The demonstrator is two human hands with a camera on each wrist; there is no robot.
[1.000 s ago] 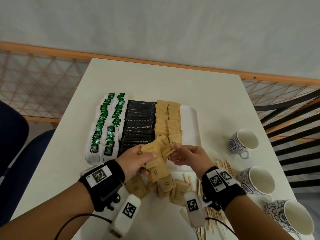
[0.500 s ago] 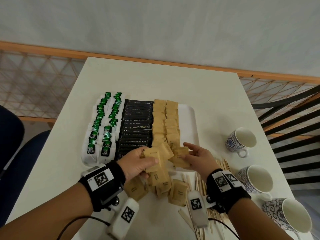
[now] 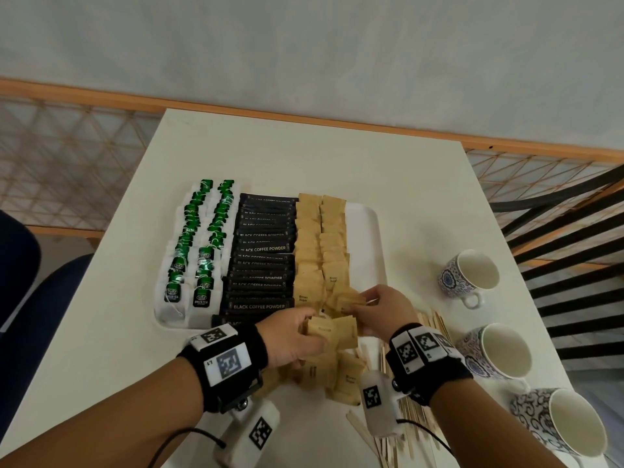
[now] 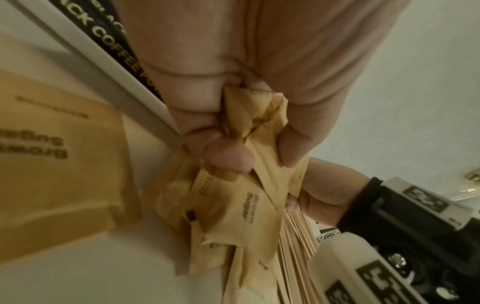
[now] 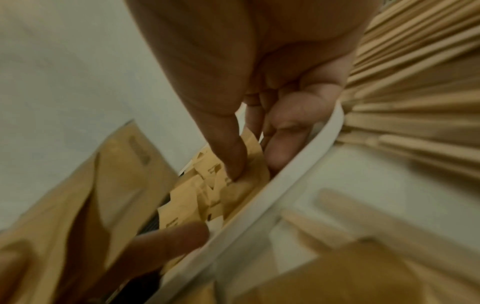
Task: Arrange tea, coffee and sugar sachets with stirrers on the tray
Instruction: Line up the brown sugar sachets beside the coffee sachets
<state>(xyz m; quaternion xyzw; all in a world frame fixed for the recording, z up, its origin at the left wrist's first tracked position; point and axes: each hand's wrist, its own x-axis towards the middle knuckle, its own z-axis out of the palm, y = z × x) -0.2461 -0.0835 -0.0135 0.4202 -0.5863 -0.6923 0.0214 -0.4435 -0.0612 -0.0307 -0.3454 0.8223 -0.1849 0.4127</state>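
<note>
A white tray (image 3: 366, 228) holds rows of green tea bags (image 3: 199, 251), black coffee sachets (image 3: 261, 261) and brown sugar sachets (image 3: 320, 251). My left hand (image 3: 297, 336) grips a bunch of brown sugar sachets (image 3: 332, 334) just in front of the tray; the left wrist view shows the sachets (image 4: 255, 115) crumpled in my curled fingers. My right hand (image 3: 378, 307) pinches one sugar sachet (image 3: 351, 302) at the near end of the sugar rows, thumb on it (image 5: 249, 174) beside the tray rim (image 5: 293, 170). Wooden stirrers (image 3: 405, 413) lie on the table by my right wrist.
Loose sugar sachets (image 3: 337, 376) lie on the white table (image 3: 304, 157) under my hands. Three patterned cups (image 3: 469, 275) (image 3: 499, 349) (image 3: 567, 423) stand along the right edge. A wooden rail and wall are behind; dark chairs sit left and right.
My right hand has moved forward from my left hand onto the tray's near end with a sugar sachet. The left hand has stayed in front of the tray with its bunch.
</note>
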